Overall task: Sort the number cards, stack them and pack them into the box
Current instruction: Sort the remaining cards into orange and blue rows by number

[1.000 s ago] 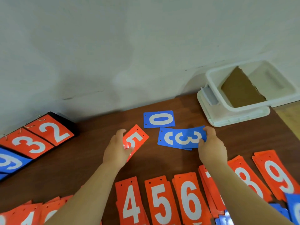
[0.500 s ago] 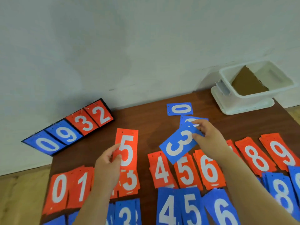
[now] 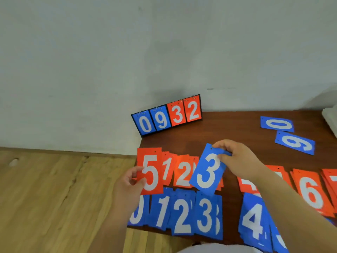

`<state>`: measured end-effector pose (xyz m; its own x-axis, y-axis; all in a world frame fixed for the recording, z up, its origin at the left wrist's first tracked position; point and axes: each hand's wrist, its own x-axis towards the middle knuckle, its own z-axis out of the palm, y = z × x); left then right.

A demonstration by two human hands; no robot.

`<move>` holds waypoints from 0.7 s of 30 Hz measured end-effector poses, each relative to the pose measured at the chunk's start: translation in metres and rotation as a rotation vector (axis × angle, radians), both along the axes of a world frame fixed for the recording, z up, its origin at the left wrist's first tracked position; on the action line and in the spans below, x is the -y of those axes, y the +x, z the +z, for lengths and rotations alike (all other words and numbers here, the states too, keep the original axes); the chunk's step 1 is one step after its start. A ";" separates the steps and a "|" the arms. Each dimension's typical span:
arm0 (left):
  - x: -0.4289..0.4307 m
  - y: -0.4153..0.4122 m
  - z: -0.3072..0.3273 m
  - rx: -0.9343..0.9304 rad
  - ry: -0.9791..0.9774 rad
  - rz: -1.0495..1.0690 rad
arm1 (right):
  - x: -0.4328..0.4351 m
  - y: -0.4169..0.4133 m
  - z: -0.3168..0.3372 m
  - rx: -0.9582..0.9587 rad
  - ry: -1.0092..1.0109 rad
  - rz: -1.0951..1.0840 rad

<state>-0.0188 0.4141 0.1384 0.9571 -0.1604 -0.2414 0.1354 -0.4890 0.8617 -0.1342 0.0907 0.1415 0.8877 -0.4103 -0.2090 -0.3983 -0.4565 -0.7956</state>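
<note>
sorting | my right hand (image 3: 238, 161) pinches blue 3 card (image 3: 207, 172) at its top edge, tilted above blue 3 pile (image 3: 207, 216) | left hand (image 3: 127, 187) grips red 5 card (image 3: 150, 170) | I'd square the 3 to its pile, edges flush, then let go

The dark tabletop (image 3: 237, 128) carries a scoreboard (image 3: 166, 115) at its back left corner and a blue 0 (image 3: 277, 124) beside a blue 9 (image 3: 294, 145) farther right. Red piles (image 3: 310, 194) form a row, with blue piles (image 3: 182, 214) along the near edge. A white object (image 3: 331, 123) at the right edge is perhaps the box.
</note>
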 end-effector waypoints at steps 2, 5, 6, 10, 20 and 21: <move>-0.021 0.000 0.000 -0.024 -0.017 0.041 | -0.015 0.011 0.003 -0.003 -0.014 0.026; -0.040 0.001 0.000 -0.042 -0.026 0.068 | -0.029 0.022 0.006 -0.006 -0.030 0.044; -0.043 0.001 -0.001 -0.046 -0.028 0.072 | -0.033 0.025 0.006 -0.010 -0.036 0.054; -0.049 0.003 -0.009 -0.067 0.009 0.052 | -0.042 0.029 0.006 -0.045 -0.052 0.065; -0.029 0.006 -0.038 -0.078 0.046 -0.103 | -0.039 -0.007 -0.041 -0.287 -0.110 0.215; -0.025 0.005 -0.042 -0.083 0.056 -0.122 | -0.042 -0.015 -0.056 -0.350 -0.109 0.245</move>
